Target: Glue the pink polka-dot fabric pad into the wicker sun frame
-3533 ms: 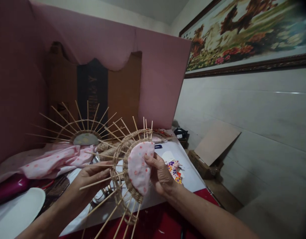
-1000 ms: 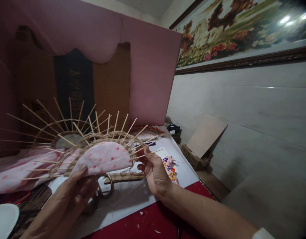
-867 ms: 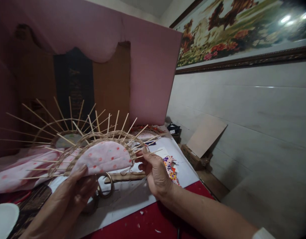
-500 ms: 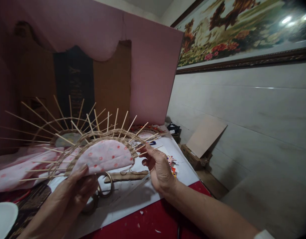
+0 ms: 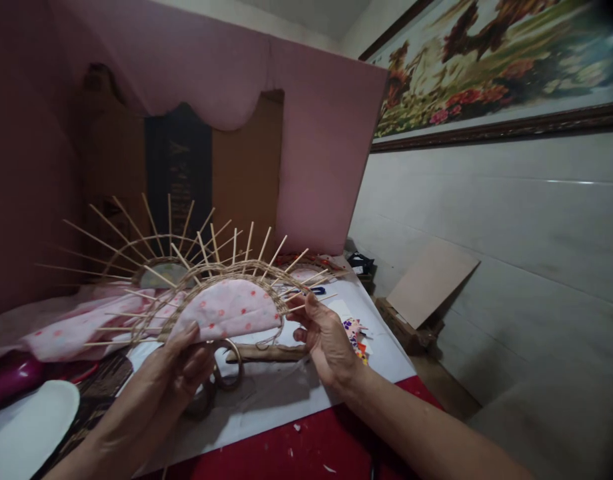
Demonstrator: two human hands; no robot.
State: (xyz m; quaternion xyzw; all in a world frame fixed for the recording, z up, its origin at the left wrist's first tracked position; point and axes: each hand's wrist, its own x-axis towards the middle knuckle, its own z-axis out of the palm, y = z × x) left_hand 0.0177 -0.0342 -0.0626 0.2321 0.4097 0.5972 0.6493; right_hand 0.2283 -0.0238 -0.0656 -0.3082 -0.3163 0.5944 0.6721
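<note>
I hold a half-round woven piece above the table: a pink padded cloth centre with red dots, a rim of woven cane and thin wooden sticks fanning outward. My left hand is closed on its lower left edge, thumb over the cloth. My right hand pinches the cane and stick ends at its right edge. A second fan-shaped piece with longer sticks stands behind it.
Pink dotted cloth lies at the left, a white plate in the near left corner. White paper covers the red table. Scissors handles and coloured scraps lie under my hands. Pink board stands behind.
Since 3.5 s ago I have turned the woven piece from on edge to flat side facing me. In the last second my right fingers shifted slightly along the right stick ends.
</note>
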